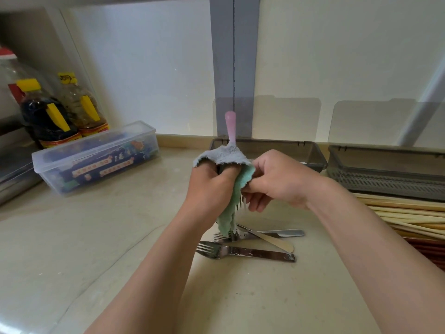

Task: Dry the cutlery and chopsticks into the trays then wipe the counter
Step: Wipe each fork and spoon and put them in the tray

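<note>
your left hand (212, 186) curls tight round the cloth (226, 154) and pink-handled fork (230, 126). your right hand (277, 179) pinches the cloth by its tines.

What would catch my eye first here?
Dead centre, the left hand and right hand grip a grey-green cloth round a pink-handled fork held upright, handle up. Just below them loose cutlery lies crossed on the pale counter, and a pile of chopsticks lies at the right edge, in front of a dark slotted tray.
</note>
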The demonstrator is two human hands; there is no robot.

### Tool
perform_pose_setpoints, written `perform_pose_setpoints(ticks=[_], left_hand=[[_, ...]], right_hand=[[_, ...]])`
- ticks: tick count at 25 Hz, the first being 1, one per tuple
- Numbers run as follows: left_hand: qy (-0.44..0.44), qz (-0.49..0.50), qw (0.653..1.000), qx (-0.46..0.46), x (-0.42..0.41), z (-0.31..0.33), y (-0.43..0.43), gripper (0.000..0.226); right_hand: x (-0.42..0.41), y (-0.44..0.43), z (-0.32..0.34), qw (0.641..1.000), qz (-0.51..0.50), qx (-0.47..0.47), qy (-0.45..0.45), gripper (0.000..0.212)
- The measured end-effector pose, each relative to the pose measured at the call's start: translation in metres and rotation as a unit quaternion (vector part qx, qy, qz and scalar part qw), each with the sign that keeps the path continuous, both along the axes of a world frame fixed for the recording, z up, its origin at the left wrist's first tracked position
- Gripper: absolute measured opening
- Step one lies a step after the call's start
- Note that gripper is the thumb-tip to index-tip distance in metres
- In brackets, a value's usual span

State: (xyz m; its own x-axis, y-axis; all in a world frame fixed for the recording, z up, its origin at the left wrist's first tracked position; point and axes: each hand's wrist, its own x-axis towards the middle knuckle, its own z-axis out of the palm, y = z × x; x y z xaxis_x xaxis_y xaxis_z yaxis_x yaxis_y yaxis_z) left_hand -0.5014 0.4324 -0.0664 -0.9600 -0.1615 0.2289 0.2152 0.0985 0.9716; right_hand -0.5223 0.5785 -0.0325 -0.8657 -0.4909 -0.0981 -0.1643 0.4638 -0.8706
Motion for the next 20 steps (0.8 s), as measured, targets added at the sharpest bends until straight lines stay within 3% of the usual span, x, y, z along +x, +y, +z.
perform_pose_setpoints(ticks=[3,8,11,16,20], left_hand=[[-0.012,-0.012,0.999,-0.045,0.001,-0.001,-0.002,0.02],[-0.028,-0.112,0.985,-0.125,0.005,-0.006,-0.004,0.016],[-0.04,-0.129,0.98,-0.143,0.004,-0.005,-0.006,0.013],[-0.099,-0.157,0.966,-0.182,0.005,-0.005,-0.003,0.018],[-0.131,-0.155,0.965,-0.167,0.003,-0.003,-0.004,0.022]], right_hand=[[-0.003,0.014,0.012,0.999,0.0,0.043,0.011,0.014],[-0.012,0.023,0.017,0.975,-0.133,-0.176,0.019,0.01],[-0.016,0.018,0.012,0.969,-0.153,-0.19,0.044,0.02],[-0.027,0.03,0.013,0.926,-0.246,-0.281,0.051,0.011],[-0.03,0.029,0.008,0.915,-0.26,-0.302,0.063,0.028]])
